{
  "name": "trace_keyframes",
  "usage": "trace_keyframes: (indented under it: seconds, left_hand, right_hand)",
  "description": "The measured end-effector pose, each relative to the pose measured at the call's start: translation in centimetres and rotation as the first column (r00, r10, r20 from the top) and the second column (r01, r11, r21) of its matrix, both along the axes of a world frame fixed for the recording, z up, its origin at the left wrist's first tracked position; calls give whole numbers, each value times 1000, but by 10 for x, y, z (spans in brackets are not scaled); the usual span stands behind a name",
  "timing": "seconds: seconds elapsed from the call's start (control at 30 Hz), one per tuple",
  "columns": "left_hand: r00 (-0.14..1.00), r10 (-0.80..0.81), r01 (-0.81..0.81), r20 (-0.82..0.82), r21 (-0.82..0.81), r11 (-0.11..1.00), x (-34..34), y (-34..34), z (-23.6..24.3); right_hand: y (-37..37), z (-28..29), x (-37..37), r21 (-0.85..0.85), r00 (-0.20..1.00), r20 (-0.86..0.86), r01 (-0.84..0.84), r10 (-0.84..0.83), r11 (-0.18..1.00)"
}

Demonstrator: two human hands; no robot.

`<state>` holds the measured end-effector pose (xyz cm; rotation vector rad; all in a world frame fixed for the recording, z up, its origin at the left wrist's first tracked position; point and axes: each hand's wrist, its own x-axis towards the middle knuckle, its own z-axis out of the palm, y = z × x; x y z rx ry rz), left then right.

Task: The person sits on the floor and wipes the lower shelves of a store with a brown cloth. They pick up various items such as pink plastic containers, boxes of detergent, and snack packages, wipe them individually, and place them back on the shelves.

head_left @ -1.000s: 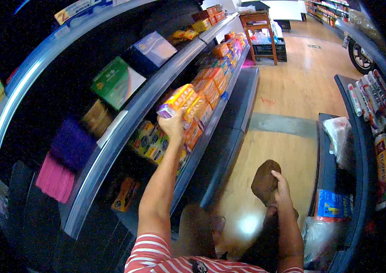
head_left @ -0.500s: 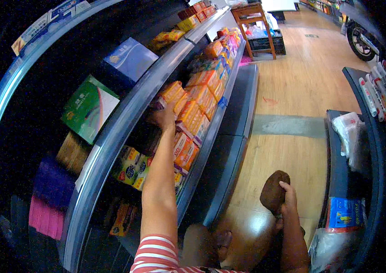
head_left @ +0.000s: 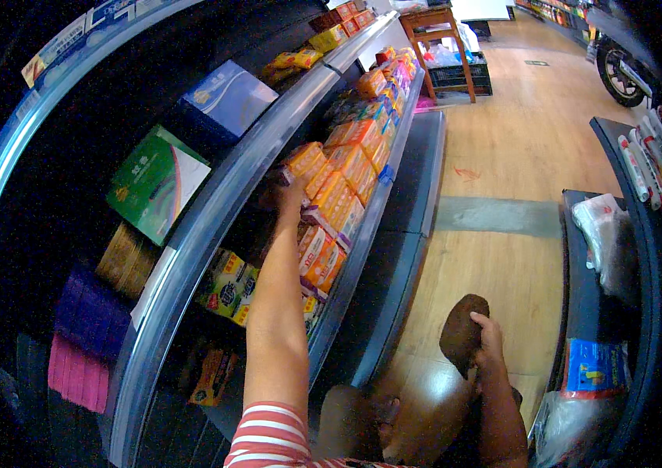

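My left hand (head_left: 290, 196) reaches into the shelf on the left. It is against the near end of an orange soap-like pack (head_left: 305, 165) lying on top of the stacked rows. Its fingers are partly hidden in shadow, so their grip cannot be made out. Beside it stand stacked orange packs (head_left: 334, 204), with more orange packs (head_left: 321, 257) nearer to me. Yellow-green packs (head_left: 228, 287) sit by my forearm. Low over the floor, my right hand (head_left: 490, 343) is closed around a dark brown folded cloth (head_left: 463, 331), its thumb on top.
The upper shelf edge (head_left: 214, 183) runs above my left arm, bearing a green box (head_left: 157, 183) and a blue box (head_left: 229, 100). A wooden stool (head_left: 432, 47) and a black crate (head_left: 459, 78) stand far ahead. On the right, a low shelf holds plastic-wrapped packs (head_left: 600, 226).
My left hand has shifted slightly, and the orange pack by it sits a little farther right. The right hand has moved slightly left with the brown cloth. The view has shifted a little.
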<state>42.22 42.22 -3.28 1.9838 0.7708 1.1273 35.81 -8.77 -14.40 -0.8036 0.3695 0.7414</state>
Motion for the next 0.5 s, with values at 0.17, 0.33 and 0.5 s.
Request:
trace_keyframes:
  seconds: [0.17, 0.33, 0.5]
  left_hand:
    - [998, -48, 48, -28, 8, 999, -13, -45, 19]
    - [977, -212, 213, 34, -34, 976, -28, -50, 28]
    - [980, 104, -115, -172, -55, 992, -26, -116, 57]
  right_hand:
    - [7, -7, 3, 30, 995, 90, 29, -31, 999]
    - [19, -14, -3, 72, 992, 123, 16, -25, 997]
    - [15, -18, 3, 52, 994, 107, 11, -17, 999]
